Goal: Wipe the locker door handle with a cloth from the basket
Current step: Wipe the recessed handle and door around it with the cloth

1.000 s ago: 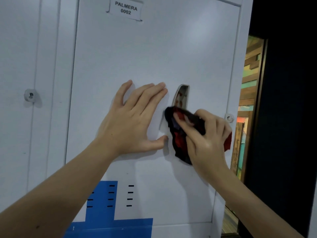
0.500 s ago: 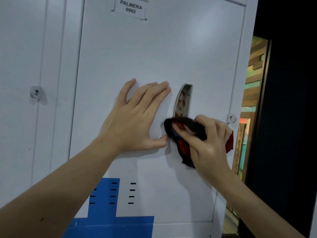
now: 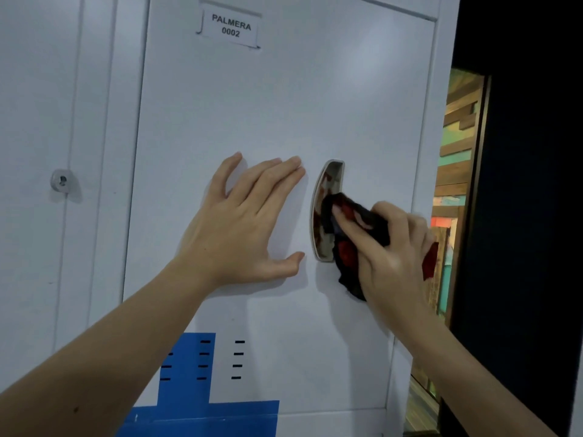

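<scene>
Your left hand [image 3: 243, 222] lies spread flat on the door [image 3: 252, 105]; your right hand [image 3: 391, 253] pinches the cloth [image 3: 350, 234] against the handle [image 3: 320, 212]. Loosen that pinch and the cloth may drop.

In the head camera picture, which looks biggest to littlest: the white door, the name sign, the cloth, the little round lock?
1. White door, by far.
2. Cloth, though the right hand hides part of it.
3. Name sign, not much smaller than the cloth's showing part.
4. Round lock, littlest.

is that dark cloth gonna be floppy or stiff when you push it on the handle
Probably floppy: the cloth bunches in the right hand and its end hangs limp. It may slide easily on the shiny handle.
</scene>
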Action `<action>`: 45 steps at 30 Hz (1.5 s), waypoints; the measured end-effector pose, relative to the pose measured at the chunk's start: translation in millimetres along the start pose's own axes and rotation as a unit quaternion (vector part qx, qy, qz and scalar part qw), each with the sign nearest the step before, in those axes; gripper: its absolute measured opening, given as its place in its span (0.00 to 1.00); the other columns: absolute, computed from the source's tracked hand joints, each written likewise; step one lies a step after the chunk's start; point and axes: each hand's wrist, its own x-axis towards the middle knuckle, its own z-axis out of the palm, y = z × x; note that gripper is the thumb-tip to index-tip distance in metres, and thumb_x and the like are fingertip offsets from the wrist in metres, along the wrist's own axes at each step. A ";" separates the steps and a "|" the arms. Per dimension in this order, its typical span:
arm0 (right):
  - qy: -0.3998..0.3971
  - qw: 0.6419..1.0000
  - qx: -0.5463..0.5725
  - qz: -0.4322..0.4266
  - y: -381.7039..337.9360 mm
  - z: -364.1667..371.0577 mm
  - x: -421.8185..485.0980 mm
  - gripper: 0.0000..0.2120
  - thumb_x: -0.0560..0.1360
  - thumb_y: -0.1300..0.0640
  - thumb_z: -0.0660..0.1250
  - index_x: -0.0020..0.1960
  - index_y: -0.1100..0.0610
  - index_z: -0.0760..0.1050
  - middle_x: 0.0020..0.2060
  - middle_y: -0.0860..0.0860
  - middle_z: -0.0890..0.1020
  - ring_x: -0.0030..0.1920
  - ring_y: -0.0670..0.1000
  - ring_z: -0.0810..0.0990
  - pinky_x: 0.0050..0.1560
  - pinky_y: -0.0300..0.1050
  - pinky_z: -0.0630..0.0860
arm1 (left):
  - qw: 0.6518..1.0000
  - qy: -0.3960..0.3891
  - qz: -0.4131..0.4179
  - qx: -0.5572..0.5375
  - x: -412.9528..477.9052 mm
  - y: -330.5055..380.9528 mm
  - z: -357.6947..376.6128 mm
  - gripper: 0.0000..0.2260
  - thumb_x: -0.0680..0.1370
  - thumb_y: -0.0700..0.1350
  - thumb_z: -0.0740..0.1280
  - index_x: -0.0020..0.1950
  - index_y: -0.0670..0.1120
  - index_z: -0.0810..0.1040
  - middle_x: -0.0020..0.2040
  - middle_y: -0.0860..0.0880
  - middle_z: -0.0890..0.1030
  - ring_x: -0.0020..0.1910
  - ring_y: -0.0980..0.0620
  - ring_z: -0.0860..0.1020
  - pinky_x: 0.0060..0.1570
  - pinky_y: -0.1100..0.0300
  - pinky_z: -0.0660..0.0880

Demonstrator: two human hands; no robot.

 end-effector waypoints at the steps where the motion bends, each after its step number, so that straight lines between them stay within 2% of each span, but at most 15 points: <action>1: -0.013 1.000 -0.004 -0.013 -1.0 -2.7 -7.1 0.13 0.78 0.60 0.61 0.61 0.51 0.72 0.53 0.53 0.68 0.49 0.57 0.67 0.49 0.51 0.61 | 1.000 -0.002 0.001 0.001 0.2 0.2 -0.1 0.42 0.67 0.66 0.60 0.72 0.39 0.64 0.71 0.45 0.67 0.69 0.47 0.64 0.69 0.42 0.54; 4: -0.038 0.998 -0.030 -0.045 0.3 -10.6 -19.1 0.20 0.72 0.63 0.68 0.62 0.50 0.70 0.53 0.54 0.68 0.49 0.57 0.68 0.49 0.52 0.62 | 1.000 -0.005 0.001 0.003 -0.3 0.2 0.0 0.42 0.67 0.66 0.60 0.72 0.39 0.64 0.71 0.44 0.67 0.68 0.47 0.64 0.69 0.42 0.55; 11: 0.004 0.999 -0.041 0.012 6.9 9.0 32.0 0.16 0.76 0.62 0.59 0.60 0.50 0.76 0.53 0.54 0.67 0.48 0.57 0.67 0.50 0.52 0.62 | 1.000 -0.007 -0.005 0.008 1.6 0.8 0.3 0.41 0.67 0.66 0.60 0.72 0.40 0.65 0.71 0.45 0.68 0.68 0.48 0.65 0.69 0.43 0.55; 14: -0.024 0.999 -0.047 -0.014 -1.5 -1.4 5.0 0.16 0.76 0.61 0.59 0.60 0.52 0.77 0.53 0.55 0.67 0.49 0.57 0.68 0.50 0.54 0.63 | 1.000 -0.017 -0.005 0.004 1.9 0.9 -1.7 0.41 0.68 0.66 0.59 0.72 0.40 0.65 0.71 0.45 0.68 0.68 0.48 0.65 0.70 0.43 0.55; 17: -0.029 0.996 -0.070 -0.036 1.3 -4.1 3.8 0.17 0.76 0.60 0.59 0.63 0.49 0.73 0.52 0.54 0.68 0.48 0.56 0.69 0.51 0.54 0.64 | 1.000 -0.024 -0.010 -0.004 0.4 2.1 -2.8 0.40 0.69 0.66 0.58 0.72 0.40 0.65 0.71 0.46 0.68 0.68 0.48 0.65 0.70 0.42 0.55; 23: 0.015 0.993 -0.095 0.060 -0.6 18.0 49.5 0.18 0.76 0.63 0.59 0.62 0.52 0.76 0.53 0.53 0.66 0.47 0.56 0.66 0.50 0.53 0.62 | 1.000 -0.003 -0.004 -0.012 1.4 1.9 -3.1 0.37 0.70 0.64 0.58 0.71 0.40 0.67 0.70 0.46 0.69 0.68 0.49 0.66 0.70 0.44 0.54; 27: 0.004 0.996 -0.067 0.060 -6.8 17.4 52.1 0.19 0.76 0.62 0.56 0.61 0.50 0.77 0.53 0.53 0.66 0.47 0.56 0.66 0.49 0.53 0.62 | 1.000 0.005 0.001 -0.015 1.9 0.1 -2.5 0.37 0.71 0.63 0.58 0.71 0.40 0.67 0.70 0.45 0.69 0.68 0.49 0.66 0.70 0.44 0.55; 31: -0.034 0.998 -0.051 -0.008 -8.8 9.4 32.1 0.18 0.77 0.61 0.57 0.63 0.48 0.74 0.53 0.53 0.67 0.48 0.57 0.69 0.49 0.54 0.64 | 0.999 0.015 0.001 -0.028 1.4 0.4 -2.5 0.37 0.70 0.62 0.59 0.71 0.39 0.66 0.71 0.45 0.68 0.69 0.49 0.65 0.70 0.45 0.54; 35: -0.047 0.997 -0.042 0.049 -4.2 7.3 46.3 0.20 0.76 0.62 0.56 0.63 0.49 0.75 0.53 0.53 0.66 0.47 0.56 0.66 0.50 0.52 0.61 | 0.999 0.022 -0.001 -0.045 1.1 0.7 -2.0 0.36 0.70 0.62 0.60 0.70 0.39 0.68 0.69 0.44 0.70 0.67 0.48 0.67 0.70 0.45 0.55; 38: -0.076 0.994 -0.007 0.073 -18.8 4.1 48.3 0.23 0.74 0.61 0.53 0.64 0.49 0.74 0.53 0.52 0.64 0.47 0.54 0.65 0.49 0.47 0.60 | 0.996 0.041 -0.005 -0.076 0.7 -0.4 -1.5 0.32 0.70 0.63 0.60 0.65 0.41 0.72 0.64 0.45 0.73 0.65 0.49 0.69 0.70 0.46 0.55; 40: -0.122 0.988 0.044 0.083 -22.6 -2.8 40.2 0.24 0.73 0.60 0.53 0.66 0.48 0.72 0.53 0.50 0.64 0.48 0.52 0.65 0.49 0.42 0.60 | 0.992 0.071 -0.009 -0.108 0.2 -1.0 -1.8 0.25 0.71 0.62 0.61 0.57 0.45 0.76 0.58 0.47 0.76 0.60 0.50 0.70 0.70 0.49 0.55; 42: -0.167 0.968 0.135 0.127 -18.3 -11.0 38.8 0.23 0.74 0.59 0.56 0.68 0.47 0.68 0.53 0.46 0.64 0.51 0.49 0.65 0.52 0.35 0.62 | 0.985 0.091 -0.005 -0.146 0.4 -2.7 -2.5 0.20 0.72 0.62 0.61 0.48 0.47 0.79 0.51 0.48 0.76 0.54 0.51 0.71 0.69 0.54 0.55; 45: -0.203 0.932 0.235 0.187 -12.7 -18.3 44.9 0.24 0.76 0.60 0.62 0.70 0.49 0.65 0.52 0.45 0.65 0.55 0.50 0.67 0.57 0.27 0.63 | 0.973 0.087 -0.011 -0.212 0.7 -4.3 -6.2 0.21 0.73 0.65 0.59 0.41 0.49 0.80 0.47 0.52 0.75 0.51 0.53 0.68 0.64 0.62 0.55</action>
